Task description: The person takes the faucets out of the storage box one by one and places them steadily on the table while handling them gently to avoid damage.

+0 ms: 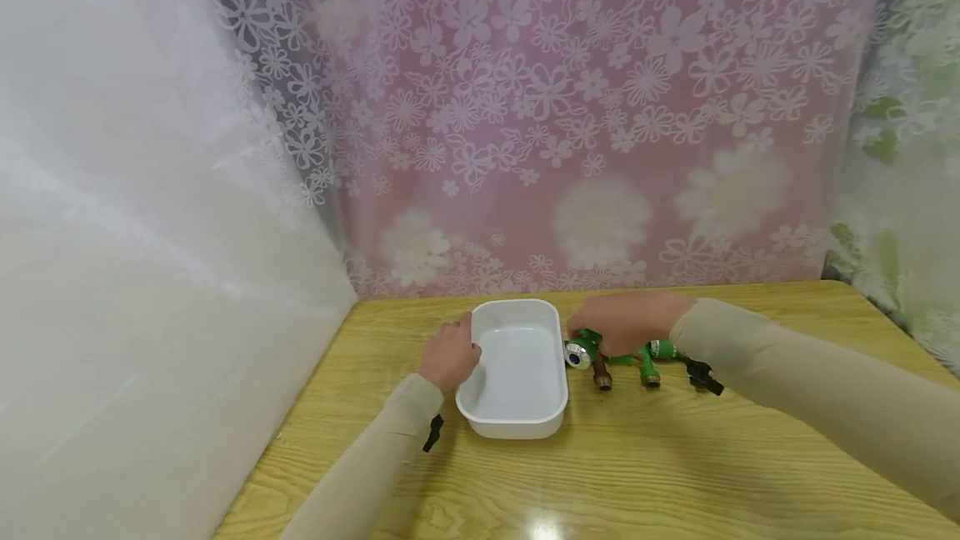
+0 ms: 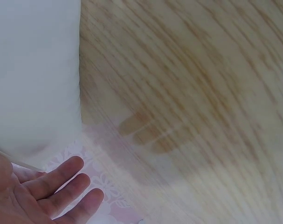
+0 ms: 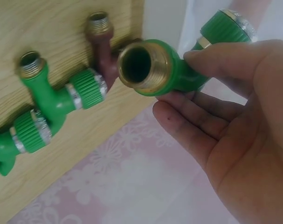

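A white rectangular tub (image 1: 517,386) stands on the wooden table. My left hand (image 1: 448,354) holds its left rim, with the thumb at the inner side; in the left wrist view several fingers (image 2: 62,184) extend loosely past the tub wall (image 2: 36,70). My right hand (image 1: 626,322), just right of the tub, pinches a green angle valve (image 3: 190,79) between thumb and fingers. The valve has a ribbed knob (image 3: 223,29) and an open brass threaded end (image 3: 142,67) facing the wrist camera. Beside it lie a brown valve (image 1: 602,375) and a green valve (image 1: 649,369).
Further right, another green ribbed knob (image 1: 663,349) shows partly behind the right wrist. A black strap piece (image 1: 705,377) hangs under the right sleeve. A pink floral curtain (image 1: 600,107) rises behind the table, and a white sheet (image 1: 150,232) borders it on the left.
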`<act>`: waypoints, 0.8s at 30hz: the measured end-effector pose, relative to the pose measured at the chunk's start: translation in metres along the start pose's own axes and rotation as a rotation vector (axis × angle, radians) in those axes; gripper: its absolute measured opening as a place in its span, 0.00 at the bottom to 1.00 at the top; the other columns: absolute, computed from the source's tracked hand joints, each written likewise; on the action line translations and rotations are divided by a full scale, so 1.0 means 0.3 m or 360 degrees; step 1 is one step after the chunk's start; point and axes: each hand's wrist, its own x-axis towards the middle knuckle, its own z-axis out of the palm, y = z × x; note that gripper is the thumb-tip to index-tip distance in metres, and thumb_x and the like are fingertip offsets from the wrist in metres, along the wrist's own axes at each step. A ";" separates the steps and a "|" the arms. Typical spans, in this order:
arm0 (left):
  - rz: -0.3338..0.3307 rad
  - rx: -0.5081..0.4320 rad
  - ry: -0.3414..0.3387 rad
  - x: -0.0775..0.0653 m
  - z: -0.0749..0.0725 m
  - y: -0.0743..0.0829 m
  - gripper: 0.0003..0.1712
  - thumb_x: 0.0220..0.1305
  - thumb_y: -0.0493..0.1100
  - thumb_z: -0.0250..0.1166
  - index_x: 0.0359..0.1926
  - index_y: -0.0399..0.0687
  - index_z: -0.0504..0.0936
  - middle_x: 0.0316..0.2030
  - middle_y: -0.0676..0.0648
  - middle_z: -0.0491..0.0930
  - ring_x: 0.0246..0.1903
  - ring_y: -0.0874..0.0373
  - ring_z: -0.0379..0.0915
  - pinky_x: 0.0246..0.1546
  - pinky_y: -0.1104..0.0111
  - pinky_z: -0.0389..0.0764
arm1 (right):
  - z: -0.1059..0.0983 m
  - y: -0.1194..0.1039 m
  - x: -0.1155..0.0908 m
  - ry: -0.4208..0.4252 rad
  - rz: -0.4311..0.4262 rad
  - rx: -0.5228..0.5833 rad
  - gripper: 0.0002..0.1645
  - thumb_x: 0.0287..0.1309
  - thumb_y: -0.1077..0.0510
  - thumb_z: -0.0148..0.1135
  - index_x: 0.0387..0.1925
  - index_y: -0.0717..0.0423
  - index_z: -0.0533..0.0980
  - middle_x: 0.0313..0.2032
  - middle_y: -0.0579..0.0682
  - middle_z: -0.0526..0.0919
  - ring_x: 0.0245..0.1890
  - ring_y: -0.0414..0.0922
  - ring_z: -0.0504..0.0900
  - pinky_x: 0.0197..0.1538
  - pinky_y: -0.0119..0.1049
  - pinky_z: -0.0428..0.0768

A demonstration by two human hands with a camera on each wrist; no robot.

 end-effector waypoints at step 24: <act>-0.0014 0.0020 0.0004 0.006 0.008 -0.004 0.35 0.71 0.46 0.59 0.75 0.40 0.61 0.56 0.38 0.80 0.50 0.46 0.79 0.39 0.56 0.85 | 0.090 0.217 -0.180 0.0082 0.0138 0.0054 0.22 0.60 0.72 0.58 0.51 0.49 0.80 0.46 0.43 0.82 0.44 0.41 0.79 0.40 0.42 0.75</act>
